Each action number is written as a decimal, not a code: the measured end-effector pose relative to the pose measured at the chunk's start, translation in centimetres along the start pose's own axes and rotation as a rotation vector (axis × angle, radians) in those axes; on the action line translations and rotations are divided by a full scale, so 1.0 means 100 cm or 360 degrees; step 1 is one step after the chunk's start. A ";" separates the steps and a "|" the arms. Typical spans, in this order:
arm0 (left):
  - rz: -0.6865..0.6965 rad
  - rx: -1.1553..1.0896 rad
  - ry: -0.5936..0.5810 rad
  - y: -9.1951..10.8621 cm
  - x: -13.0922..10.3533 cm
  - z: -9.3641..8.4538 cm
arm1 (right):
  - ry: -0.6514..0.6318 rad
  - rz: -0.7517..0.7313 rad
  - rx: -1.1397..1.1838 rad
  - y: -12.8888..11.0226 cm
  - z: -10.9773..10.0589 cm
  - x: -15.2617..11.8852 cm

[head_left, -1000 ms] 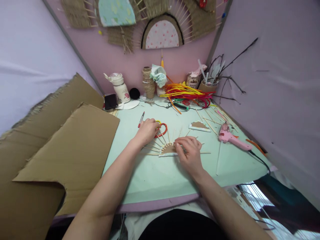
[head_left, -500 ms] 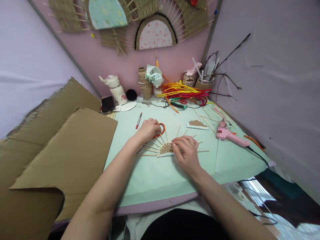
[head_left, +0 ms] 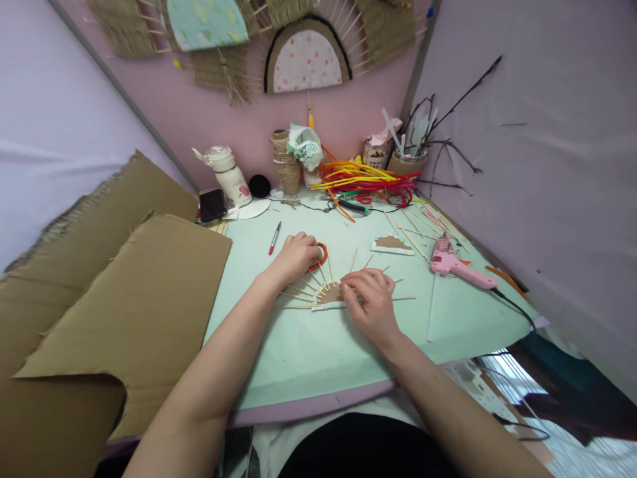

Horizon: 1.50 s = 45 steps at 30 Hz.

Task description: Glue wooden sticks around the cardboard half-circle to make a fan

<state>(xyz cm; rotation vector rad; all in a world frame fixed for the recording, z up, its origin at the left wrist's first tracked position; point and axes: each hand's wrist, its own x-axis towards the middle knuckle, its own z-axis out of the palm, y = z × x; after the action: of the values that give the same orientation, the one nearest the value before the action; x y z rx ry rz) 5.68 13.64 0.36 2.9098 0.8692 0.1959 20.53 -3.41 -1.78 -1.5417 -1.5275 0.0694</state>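
A small cardboard half-circle (head_left: pixel 328 295) with a pale strip along its straight edge lies flat, thin wooden sticks (head_left: pixel 302 290) fanning out from its curve. Over the fan's upper left is my left hand (head_left: pixel 298 253), its fingers curled down and closed on an orange-red loop (head_left: pixel 324 255). Some of that loop is hidden under the fingers. My right hand (head_left: pixel 369 295) covers the half-circle's right side, thumb and fingers closed on its edge. More sticks poke out beyond this hand.
A second cardboard half-circle (head_left: pixel 392 245) lies behind my right hand. To the right rests a pink glue gun (head_left: pixel 460 267). Large cardboard sheets (head_left: pixel 144 292) cover the left side. Bright pipe cleaners (head_left: pixel 368 176), a twine spool (head_left: pixel 286 162) and a white bottle (head_left: pixel 229 174) stand behind, with a marker (head_left: pixel 275 238) nearer.
The whole view has shifted slightly, with the scene a little higher and to the left. Both hands stay at nearly the same places on the fan of sticks.
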 end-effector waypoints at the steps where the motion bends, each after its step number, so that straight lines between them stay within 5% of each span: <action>1: -0.0002 0.0005 -0.0002 0.000 0.000 0.000 | 0.0001 0.0002 0.0003 0.000 0.000 0.000; 20: -0.0437 -0.0030 0.0114 -0.006 -0.037 -0.024 | -0.0142 -0.0169 -0.0217 0.002 0.006 -0.006; 30: -0.0287 -0.0187 0.0016 -0.005 -0.037 -0.013 | -0.0105 -0.0158 -0.0180 0.004 0.006 -0.007; 45: -0.0143 -0.0196 0.0137 -0.006 -0.031 0.001 | -0.0101 -0.0143 -0.0144 0.004 0.007 -0.007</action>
<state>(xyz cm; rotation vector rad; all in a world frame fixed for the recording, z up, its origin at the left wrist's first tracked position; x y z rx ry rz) 2.81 12.45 -0.08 2.7602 0.9626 0.3564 20.27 -3.48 -2.84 -1.5524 -1.6680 -0.0026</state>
